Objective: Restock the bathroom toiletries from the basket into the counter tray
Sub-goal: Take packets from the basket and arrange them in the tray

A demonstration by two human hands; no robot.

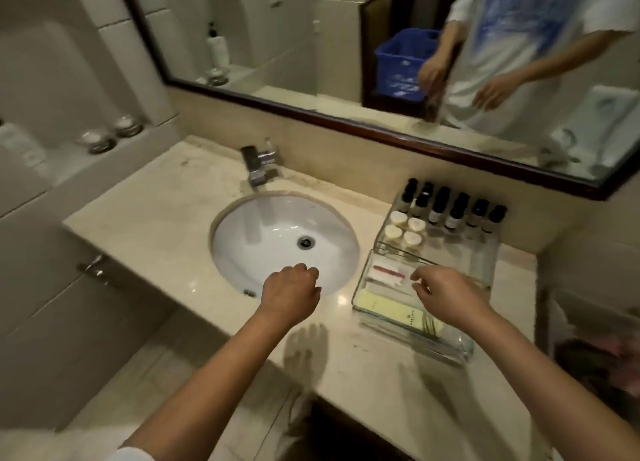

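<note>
Well, beige marble counter (pixel 145 204) (clear tray (pixel 446 348) beside sink (pixel 270 238)) under dark-framed mirror (pixel 277 37).

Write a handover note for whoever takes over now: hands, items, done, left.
Left hand: fingers curled, above the front edge of the sink, nothing visible in it.
Right hand: fingers bent over the middle section of the tray; too blurred to tell any pinch.
Tray: bottles at the back, packets in the middle, yellow box in front.
Basket: blue, seen only in the mirror.
Done: tray looks largely stocked.
Left: unclear what remains in the basket; check it.
</note>
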